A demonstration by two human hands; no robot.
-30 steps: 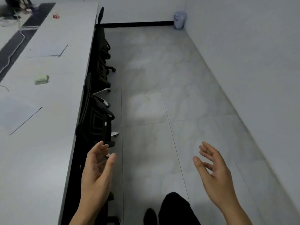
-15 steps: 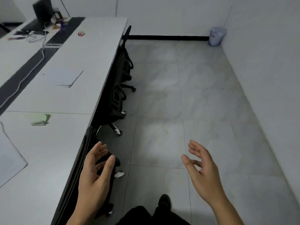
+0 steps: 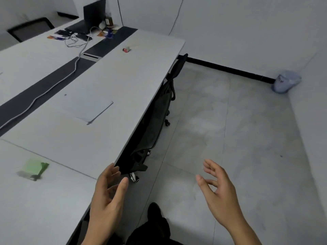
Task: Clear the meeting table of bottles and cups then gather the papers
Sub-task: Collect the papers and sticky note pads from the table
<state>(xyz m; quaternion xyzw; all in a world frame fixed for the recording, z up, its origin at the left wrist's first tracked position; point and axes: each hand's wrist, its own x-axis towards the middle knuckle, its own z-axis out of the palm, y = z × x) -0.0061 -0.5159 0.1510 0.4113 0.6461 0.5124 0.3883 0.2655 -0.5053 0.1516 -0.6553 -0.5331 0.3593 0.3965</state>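
Both hands are empty, fingers spread: left hand [image 3: 108,197] over the smooth white table's [image 3: 74,142] edge, right hand [image 3: 221,190] above the grey tiled floor [image 3: 238,129]. View has swung left since a moment ago. Flat rectangular papers [image 3: 88,106] lie mid-table, long axis running diagonally toward the far laptop [image 3: 88,18]; a green blurred item [image 3: 34,167] sits nearer.

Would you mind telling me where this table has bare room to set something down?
Bare patches: the table corner between the green item and the left hand; the stretch from the paper stack to the small red object. It is crowded at the far end, around the laptop and tangled cables.
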